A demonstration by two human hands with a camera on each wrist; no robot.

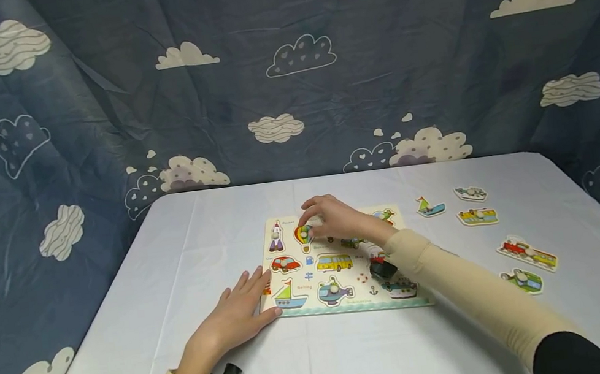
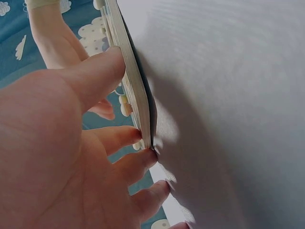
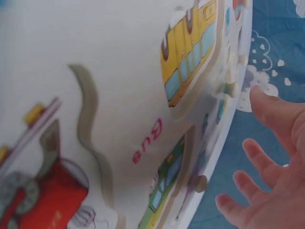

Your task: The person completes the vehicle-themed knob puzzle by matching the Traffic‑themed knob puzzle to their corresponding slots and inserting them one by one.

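A wooden knob puzzle board [image 1: 314, 310] with printed vehicles lies on the white table. My left hand [image 1: 241, 308] rests at its lower left corner, thumb and fingers spread along the edge; in the left wrist view the thumb [image 2: 97, 76] touches the board's side. Over the upper part of the board is my right hand [image 1: 337, 218], fingers loosely bent around the hot-air balloon piece [image 1: 305, 247], which sits at its place. In the right wrist view the right hand's thumb and fingers [image 3: 274, 112] are spread apart, with nothing between them.
Right of the board lie several loose pieces: a sailboat [image 1: 431, 208], a grey piece [image 1: 470, 194], a yellow bus [image 1: 477, 217], a train [image 1: 527, 254] and a green vehicle [image 1: 522, 281]. A dark curtain [image 1: 307, 106] with clouds hangs behind the table [image 1: 308, 359].
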